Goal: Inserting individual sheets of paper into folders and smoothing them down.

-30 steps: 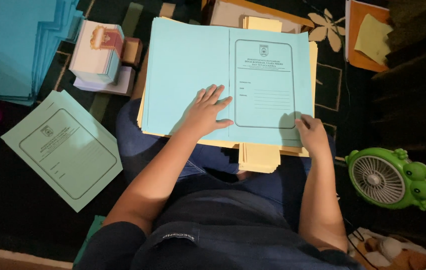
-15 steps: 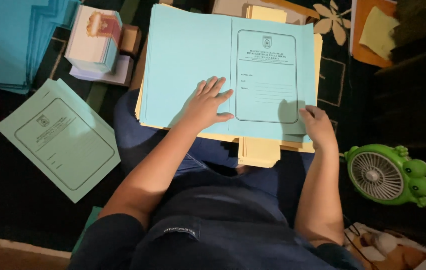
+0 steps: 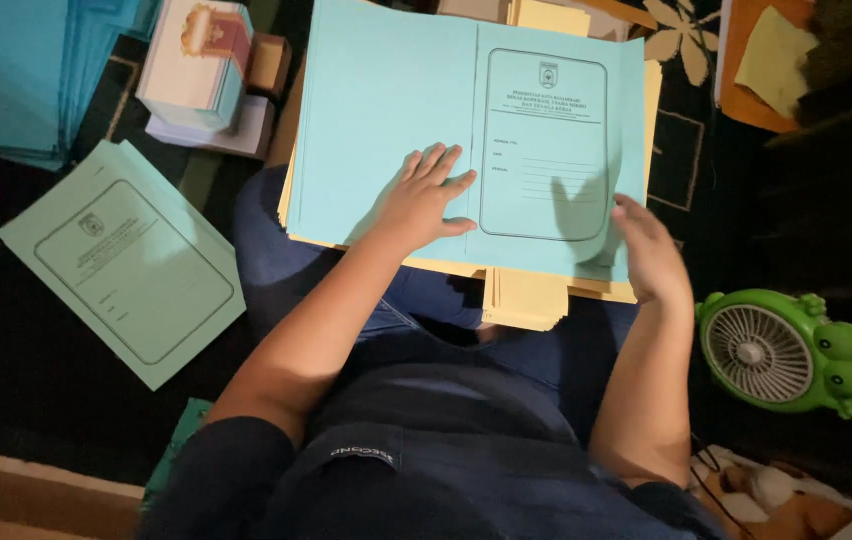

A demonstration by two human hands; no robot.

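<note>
An opened light-blue paper folder with a printed framed form on its right half lies across my lap on a stack of yellow folders. My left hand rests flat on the folder's middle, fingers spread beside the fold. Raised a little at the folder's right edge, my right hand has its fingers loosely together and nothing in them; its shadow falls on the form.
A closed green folder lies on the dark floor to the left. A pile of blue folders and a stack of small boxes sit at the upper left. A green frog-shaped fan stands at the right.
My right hand has lifted off the folder's lower right corner and moved slightly up. The left hand stays flat on the folder. The view has shifted closer.
</note>
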